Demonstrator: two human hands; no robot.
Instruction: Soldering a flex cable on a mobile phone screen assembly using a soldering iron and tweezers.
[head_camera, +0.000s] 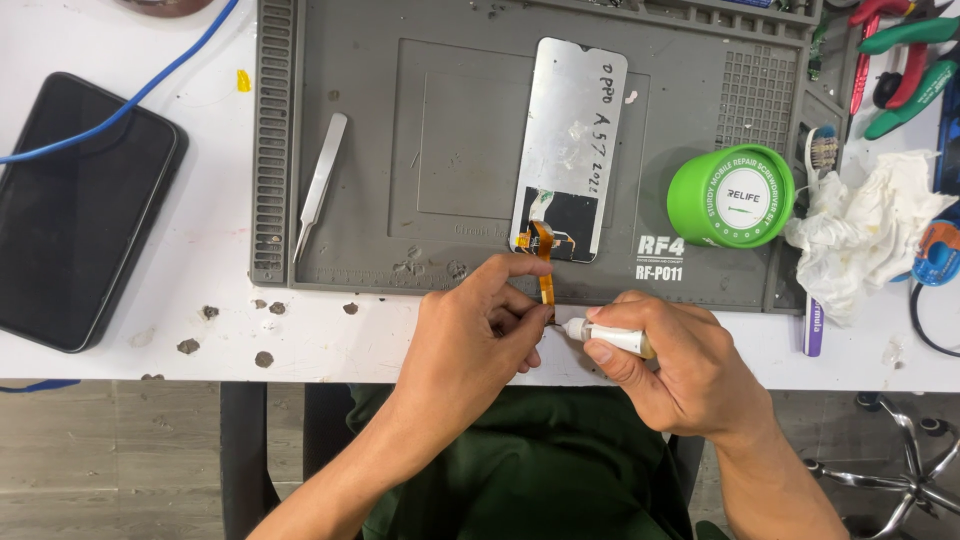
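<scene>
At the desk's front edge, our left hand (480, 335) pinches the orange flex cable (545, 275) trailing from the phone screen (570, 140) on the grey mat (400, 240), while our right hand (680, 365) grips a small white tube (612, 337).

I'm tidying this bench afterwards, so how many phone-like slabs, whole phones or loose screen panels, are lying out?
2. A black phone lies on the white table at far left; a silver screen panel lies on the grey mat. Others may sit out of view.

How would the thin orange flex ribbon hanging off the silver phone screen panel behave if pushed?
The thin orange flex ribbon probably flops and bends easily: it is narrow and flat. It looks light, and likely fragile, since the left hand pinches it by the fingertips. The silver phone screen panel anchors it.
</scene>
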